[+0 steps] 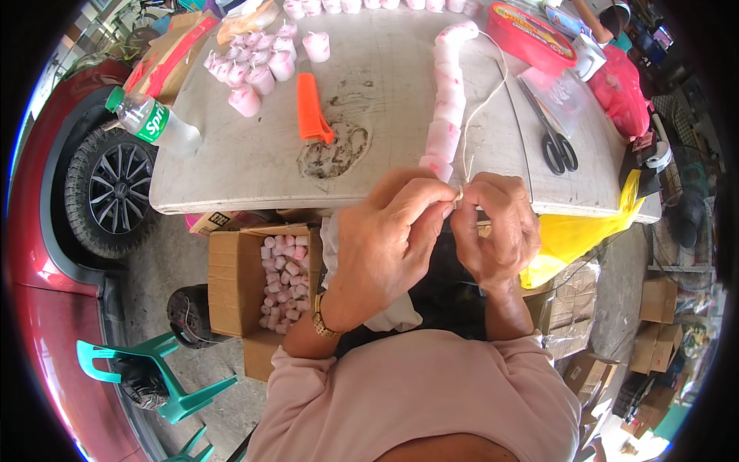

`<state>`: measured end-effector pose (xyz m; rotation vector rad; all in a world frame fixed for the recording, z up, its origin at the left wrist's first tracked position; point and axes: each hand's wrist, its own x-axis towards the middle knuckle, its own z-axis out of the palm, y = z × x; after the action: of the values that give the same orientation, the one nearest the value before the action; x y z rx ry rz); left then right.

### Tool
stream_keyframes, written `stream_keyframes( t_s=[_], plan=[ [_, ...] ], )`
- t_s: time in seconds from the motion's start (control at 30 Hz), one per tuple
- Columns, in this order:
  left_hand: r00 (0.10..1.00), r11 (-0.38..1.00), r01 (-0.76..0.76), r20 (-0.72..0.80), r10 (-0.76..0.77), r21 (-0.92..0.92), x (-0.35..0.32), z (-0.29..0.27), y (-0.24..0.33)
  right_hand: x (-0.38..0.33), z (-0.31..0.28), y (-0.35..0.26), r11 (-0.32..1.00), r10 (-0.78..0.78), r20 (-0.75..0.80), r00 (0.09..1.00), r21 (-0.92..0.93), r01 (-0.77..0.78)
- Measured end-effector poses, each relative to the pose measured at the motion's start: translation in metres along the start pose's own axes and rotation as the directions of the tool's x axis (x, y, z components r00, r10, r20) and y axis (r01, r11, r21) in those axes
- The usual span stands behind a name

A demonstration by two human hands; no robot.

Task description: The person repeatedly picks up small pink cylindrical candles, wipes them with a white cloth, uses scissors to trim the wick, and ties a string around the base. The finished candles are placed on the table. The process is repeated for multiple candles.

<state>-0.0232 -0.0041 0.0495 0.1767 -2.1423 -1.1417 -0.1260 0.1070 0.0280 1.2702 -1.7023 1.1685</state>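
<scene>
At the table's near edge, my left hand [385, 239] and my right hand [496, 227] meet fingertip to fingertip. Both pinch a thin off-white string [486, 96], bunched or knotted between the fingers; the exact form is too small to tell. The string loops up along a line of pink-and-white wax pieces [449, 92] that lie end to end, from my left fingers toward the far side. An orange plastic tool [310, 108] rests left of that line. Beyond it stand a cluster of small pink-and-white candles [254, 61] with wicks and one separate candle [315, 47].
Black-handled scissors [560, 150] and a red tub [531, 38] lie on the table's right side. A plastic bottle [154, 119] is at the left edge. Below are an open carton [225, 285] of wax pieces, a yellow bag [573, 239] and a green chair [185, 389]. A red car stands left.
</scene>
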Motion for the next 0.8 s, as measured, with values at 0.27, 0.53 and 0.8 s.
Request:
stream_keyframes(
  t_s=[0.27,0.53,0.8],
  plan=[
    [0.999,0.981,0.041,0.032,-0.035,-0.188,-0.004,0.003,-0.008,-0.002,0.001,-0.003,0.997,0.011,-0.03,1.0,0.075,-0.009],
    [0.998,0.984,0.056,0.035,-0.051,-0.17,-0.003,0.003,-0.012,-0.004,0.004,-0.002,0.998,0.01,-0.005,1.0,0.064,-0.01],
    [0.996,0.994,-0.066,-0.069,0.06,-0.085,-0.005,0.007,-0.014,-0.002,0.003,0.003,0.998,-0.064,0.015,0.998,0.019,0.064]
  ],
)
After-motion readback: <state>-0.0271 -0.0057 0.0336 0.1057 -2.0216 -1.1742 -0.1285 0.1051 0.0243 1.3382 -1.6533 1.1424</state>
